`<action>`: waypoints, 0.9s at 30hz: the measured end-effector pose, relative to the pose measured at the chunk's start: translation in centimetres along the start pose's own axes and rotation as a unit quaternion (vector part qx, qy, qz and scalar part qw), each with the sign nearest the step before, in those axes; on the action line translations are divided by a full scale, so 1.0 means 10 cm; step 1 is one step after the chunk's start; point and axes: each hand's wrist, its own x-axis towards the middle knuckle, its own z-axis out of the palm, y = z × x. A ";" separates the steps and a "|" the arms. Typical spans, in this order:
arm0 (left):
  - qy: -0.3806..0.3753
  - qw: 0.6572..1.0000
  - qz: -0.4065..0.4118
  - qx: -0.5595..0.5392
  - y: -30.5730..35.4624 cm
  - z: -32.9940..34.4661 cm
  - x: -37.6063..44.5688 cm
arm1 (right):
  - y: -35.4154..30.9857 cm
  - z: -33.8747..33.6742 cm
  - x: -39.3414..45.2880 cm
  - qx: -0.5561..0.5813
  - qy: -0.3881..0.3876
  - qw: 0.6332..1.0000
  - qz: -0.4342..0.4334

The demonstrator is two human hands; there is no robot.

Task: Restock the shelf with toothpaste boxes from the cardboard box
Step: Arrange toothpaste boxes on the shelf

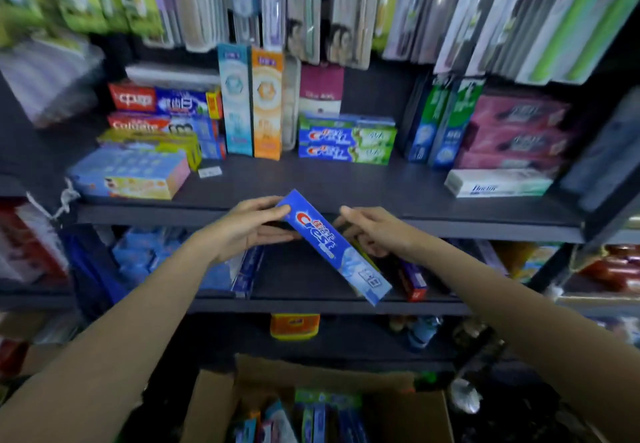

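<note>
Before us stands a dark shelf [346, 186] of toothpaste. Our left hand [247, 226] grips a tilted blue Crest box [332, 245]. Our right hand [372, 231], fingers relaxed, touches its edge above the cardboard box [221, 397].

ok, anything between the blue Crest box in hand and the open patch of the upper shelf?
Nothing visible. The blue Crest box is held tilted, the left hand gripping its top end and the right hand by its side, just below the upper shelf. The bare board ahead is open up to the stacked green Crest boxes.
</note>
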 end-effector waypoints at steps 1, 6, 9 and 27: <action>0.011 1.000 0.005 -0.021 0.08 0.01 0.04 | -0.08 -0.06 0.00 0.008 0.028 1.000 -0.008; 0.030 0.994 0.049 -0.094 0.28 0.07 0.26 | -0.37 -0.35 0.05 -0.148 0.122 0.977 -0.093; 0.046 0.989 0.069 -0.121 0.31 0.10 0.42 | -0.46 -0.39 0.11 -0.445 0.102 0.880 -0.132; 0.299 0.884 0.189 0.306 0.28 0.02 1.15 | -0.39 -0.75 1.13 -0.609 0.259 0.729 -0.176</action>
